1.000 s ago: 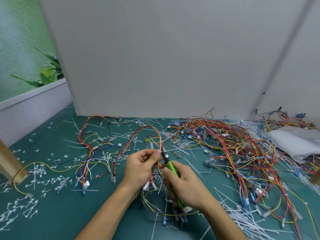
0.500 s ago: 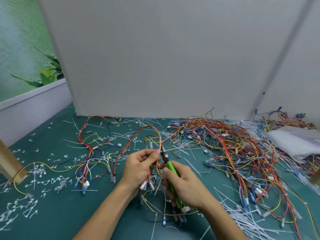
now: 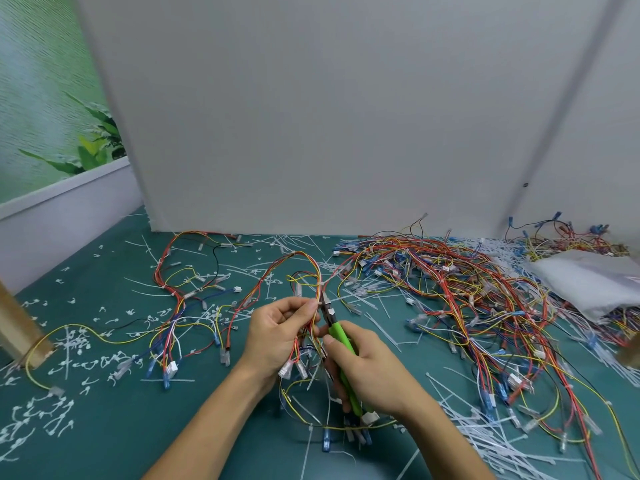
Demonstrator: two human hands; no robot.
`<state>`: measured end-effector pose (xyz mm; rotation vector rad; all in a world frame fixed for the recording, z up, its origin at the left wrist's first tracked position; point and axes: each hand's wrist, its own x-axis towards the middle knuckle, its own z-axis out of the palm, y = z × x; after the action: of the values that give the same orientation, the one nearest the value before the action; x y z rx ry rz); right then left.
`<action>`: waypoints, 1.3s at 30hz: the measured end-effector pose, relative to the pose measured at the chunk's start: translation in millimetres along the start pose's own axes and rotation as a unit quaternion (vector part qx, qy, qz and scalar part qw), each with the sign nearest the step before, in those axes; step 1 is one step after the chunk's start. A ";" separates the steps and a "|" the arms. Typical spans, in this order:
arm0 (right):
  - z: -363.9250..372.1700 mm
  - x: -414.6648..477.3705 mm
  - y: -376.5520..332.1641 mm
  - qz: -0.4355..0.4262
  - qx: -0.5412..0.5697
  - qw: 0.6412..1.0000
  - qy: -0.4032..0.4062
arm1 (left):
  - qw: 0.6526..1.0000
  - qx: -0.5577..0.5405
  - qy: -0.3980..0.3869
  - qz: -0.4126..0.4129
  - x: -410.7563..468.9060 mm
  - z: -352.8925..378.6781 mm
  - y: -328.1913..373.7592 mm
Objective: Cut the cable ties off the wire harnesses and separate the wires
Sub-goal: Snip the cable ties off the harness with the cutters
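The left hand [image 3: 277,332] is pinching a wire harness [image 3: 310,327] between thumb and curled fingers, just left of the green-handled cutters [image 3: 336,336]. The right hand [image 3: 369,375] is gripping the cutters, its fingers wrapped round the handle. A tangled harness pile [image 3: 467,306] is lying to the right of the cutters, and cut cable ties [image 3: 74,341] are littering the mat [image 3: 104,427] to their left.

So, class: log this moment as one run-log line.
stage: tie cutting | left hand: pinches wire harness | right hand: grips green cutters, tip at harness | cut ties: scattered on table
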<state>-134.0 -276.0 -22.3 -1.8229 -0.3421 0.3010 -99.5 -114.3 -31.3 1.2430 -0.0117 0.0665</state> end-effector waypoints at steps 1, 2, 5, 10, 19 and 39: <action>0.4 -0.1 0.3 -0.003 0.001 1.000 0.002 | 1.000 -0.003 0.001 0.000 0.0 0.2 0.2; 0.6 -0.1 0.4 -0.004 0.003 1.000 0.001 | 1.000 -0.006 0.000 0.000 -0.1 0.1 0.2; 0.6 0.1 1.1 -0.002 0.013 1.000 0.000 | 1.000 -0.008 -0.001 0.001 0.1 0.0 -0.6; 0.3 1.0 1.2 0.000 0.009 1.000 0.004 | 1.000 -0.002 0.005 0.009 0.8 -0.5 -1.2; 0.7 2.4 3.2 -0.008 -0.029 0.999 0.033 | 1.000 0.003 0.014 0.009 0.3 0.5 -1.7; 2.9 2.2 3.1 -0.002 -0.016 1.000 0.027 | 1.000 0.004 0.025 0.015 0.9 1.2 -2.8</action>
<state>-132.8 -273.4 -26.1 -1.8577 -0.3144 0.2440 -98.4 -116.3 -33.5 1.2481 0.0133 0.1237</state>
